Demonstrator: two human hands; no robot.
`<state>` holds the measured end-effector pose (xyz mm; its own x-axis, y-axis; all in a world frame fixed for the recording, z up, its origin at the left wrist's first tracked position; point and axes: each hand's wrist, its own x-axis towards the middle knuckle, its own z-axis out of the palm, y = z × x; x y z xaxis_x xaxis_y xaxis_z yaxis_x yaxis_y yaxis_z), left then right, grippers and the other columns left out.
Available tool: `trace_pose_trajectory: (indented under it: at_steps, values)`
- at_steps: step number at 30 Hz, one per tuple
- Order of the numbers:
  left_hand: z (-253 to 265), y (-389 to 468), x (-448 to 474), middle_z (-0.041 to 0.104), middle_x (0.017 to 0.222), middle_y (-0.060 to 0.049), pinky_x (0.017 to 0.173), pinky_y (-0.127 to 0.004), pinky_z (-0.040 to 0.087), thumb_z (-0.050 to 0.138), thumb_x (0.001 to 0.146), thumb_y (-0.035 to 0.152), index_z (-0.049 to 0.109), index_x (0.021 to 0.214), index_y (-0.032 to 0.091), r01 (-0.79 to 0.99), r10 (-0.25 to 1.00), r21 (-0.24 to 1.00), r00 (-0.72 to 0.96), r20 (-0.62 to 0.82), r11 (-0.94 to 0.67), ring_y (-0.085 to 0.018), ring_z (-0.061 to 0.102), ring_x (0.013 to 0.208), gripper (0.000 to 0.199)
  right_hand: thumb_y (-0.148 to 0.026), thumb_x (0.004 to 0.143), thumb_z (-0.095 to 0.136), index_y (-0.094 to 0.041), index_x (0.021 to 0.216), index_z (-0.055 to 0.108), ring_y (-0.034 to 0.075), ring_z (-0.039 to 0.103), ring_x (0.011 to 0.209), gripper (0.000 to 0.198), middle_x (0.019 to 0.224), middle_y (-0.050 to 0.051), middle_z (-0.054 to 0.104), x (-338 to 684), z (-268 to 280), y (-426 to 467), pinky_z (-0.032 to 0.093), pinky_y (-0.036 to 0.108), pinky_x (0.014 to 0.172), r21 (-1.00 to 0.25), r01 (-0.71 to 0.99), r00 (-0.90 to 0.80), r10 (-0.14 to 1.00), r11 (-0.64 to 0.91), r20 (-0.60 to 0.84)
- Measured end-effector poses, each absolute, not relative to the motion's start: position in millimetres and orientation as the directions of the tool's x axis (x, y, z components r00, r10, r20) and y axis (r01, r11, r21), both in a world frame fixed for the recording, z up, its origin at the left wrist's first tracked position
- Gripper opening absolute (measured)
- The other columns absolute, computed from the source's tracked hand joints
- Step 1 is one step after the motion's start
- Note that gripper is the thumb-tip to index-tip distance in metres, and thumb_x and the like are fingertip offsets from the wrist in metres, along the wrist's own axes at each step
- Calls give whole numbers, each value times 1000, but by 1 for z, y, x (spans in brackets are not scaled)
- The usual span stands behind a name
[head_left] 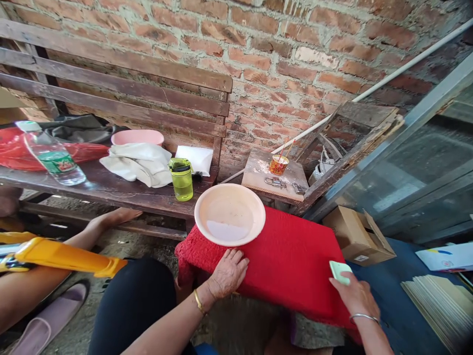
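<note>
My left hand point(227, 272) lies on the front edge of the red cloth point(295, 246), fingers stretched out, just in front of a cream plastic basin point(254, 234). Some pale liquid seems to sit in the bottom of the basin. At the cloth's right end, my right hand point(356, 295) grips a small pale green block point(339, 272); its exact kind I cannot make out. The fingers partly cover this block, which is on or just above the cloth.
On the wooden bench point(121, 190) are a water bottle point(59, 160), a green drinking bottle point(182, 180) and white cloth point(142, 162). A tin point(278, 165) and padlocks point(275, 182) occupy a small board. A cardboard box point(354, 234) stands right; another person's leg point(33, 296) is left.
</note>
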<state>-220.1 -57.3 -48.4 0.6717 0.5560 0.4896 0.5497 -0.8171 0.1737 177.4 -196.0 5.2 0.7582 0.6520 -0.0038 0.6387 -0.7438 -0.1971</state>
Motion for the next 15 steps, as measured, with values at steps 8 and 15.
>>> trace_pose_trajectory:
  at_steps: [8,15]
  values:
    - [-53,-55,-223,62,103,-7,90,-44,47,57,89,14,60,110,23,533,539,172,676,503,-828,-24,60,95,24,-49,86,57,-25,115,66,22,64,87,39,99,7,61,43,24,-98,49,32,76,-301,797,528,846,-523,-71]
    - [-48,-54,-222,65,109,-8,94,-45,48,55,89,14,61,114,22,518,500,109,718,484,-849,-26,61,103,27,-45,80,69,-32,110,68,20,62,93,33,107,3,60,7,9,-45,44,27,74,-341,850,399,914,-401,-78]
